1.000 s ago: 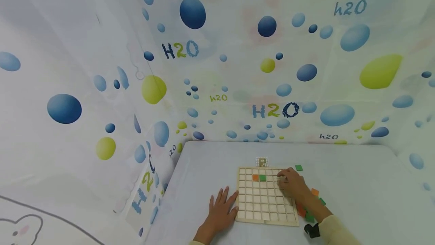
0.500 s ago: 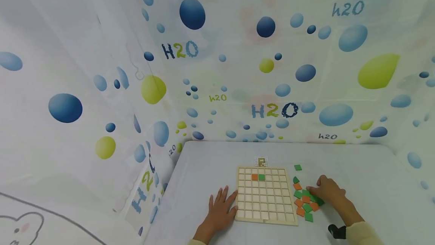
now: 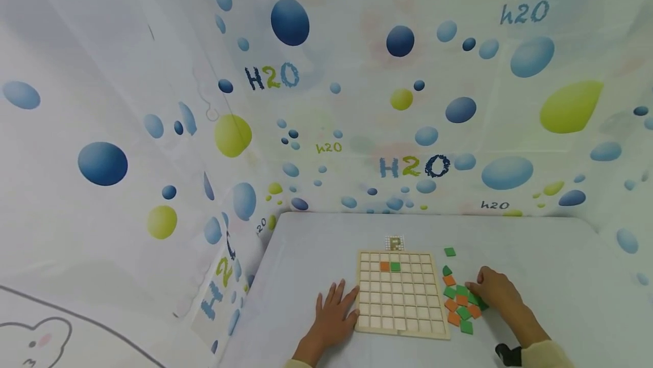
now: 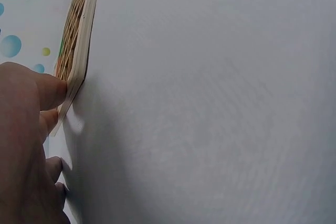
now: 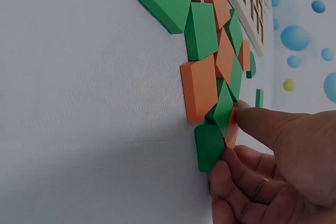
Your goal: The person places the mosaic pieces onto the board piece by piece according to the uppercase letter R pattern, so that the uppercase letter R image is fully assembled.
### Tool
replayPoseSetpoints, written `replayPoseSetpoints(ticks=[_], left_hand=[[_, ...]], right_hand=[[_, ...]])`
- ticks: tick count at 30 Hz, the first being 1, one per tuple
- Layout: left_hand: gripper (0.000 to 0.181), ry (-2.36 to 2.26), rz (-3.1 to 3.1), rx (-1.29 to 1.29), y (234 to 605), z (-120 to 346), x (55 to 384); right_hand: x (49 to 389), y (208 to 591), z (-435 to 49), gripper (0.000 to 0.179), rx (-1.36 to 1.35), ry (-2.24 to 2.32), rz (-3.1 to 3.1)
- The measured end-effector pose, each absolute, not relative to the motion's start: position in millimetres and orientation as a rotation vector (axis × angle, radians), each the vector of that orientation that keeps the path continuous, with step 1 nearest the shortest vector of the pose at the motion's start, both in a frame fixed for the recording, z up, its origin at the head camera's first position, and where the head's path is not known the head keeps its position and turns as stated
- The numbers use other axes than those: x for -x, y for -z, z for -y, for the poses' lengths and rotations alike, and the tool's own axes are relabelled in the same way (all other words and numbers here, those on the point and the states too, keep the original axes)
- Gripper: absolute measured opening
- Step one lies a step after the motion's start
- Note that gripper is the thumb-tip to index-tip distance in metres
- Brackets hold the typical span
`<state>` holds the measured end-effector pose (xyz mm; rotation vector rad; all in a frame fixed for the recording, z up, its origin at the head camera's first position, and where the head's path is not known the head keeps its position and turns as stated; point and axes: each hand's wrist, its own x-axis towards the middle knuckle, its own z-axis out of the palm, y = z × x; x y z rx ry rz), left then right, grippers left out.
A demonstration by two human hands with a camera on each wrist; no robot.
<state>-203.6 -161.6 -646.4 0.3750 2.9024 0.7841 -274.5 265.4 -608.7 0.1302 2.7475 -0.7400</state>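
My right hand is at the far side of a loose pile of flat green and orange tiles. In the right wrist view, its thumb and fingertips pinch an orange tile, partly hidden by a green tile. My left hand lies with fingers spread at the left edge of a wooden grid board; its thumb and a finger touch the board's side in the left wrist view. Near the board's top, one orange tile and one green tile sit side by side in its cells.
A small pattern card lies just beyond the board. One green tile lies apart at the back right of the white table. A black object is by the right sleeve. A printed curtain surrounds the table.
My right hand has left the board's upper right and moved right to the tile pile, where its fingers now work at the far side. My left hand stays in place.
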Motion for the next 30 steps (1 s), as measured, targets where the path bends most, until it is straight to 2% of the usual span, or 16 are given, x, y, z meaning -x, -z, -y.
replayPoseSetpoints(ticks=[8, 17, 30], left_hand=[[0.055, -0.787, -2.905, -0.34, 643.4, 159.8, 201.5], [0.055, -0.8, -2.897, -0.35, 641.8, 161.3, 200.5], [0.055, -0.822, -2.927, -0.382, 647.1, 159.8, 201.7]], right_hand=[[273.0, 612.1, -263.2, 0.038, -0.139, 0.765, -2.757], [275.5, 625.9, -268.9, 0.034, 0.122, 0.935, -2.871], [279.4, 638.3, -270.0, 0.026, 0.166, 1.009, -2.965]])
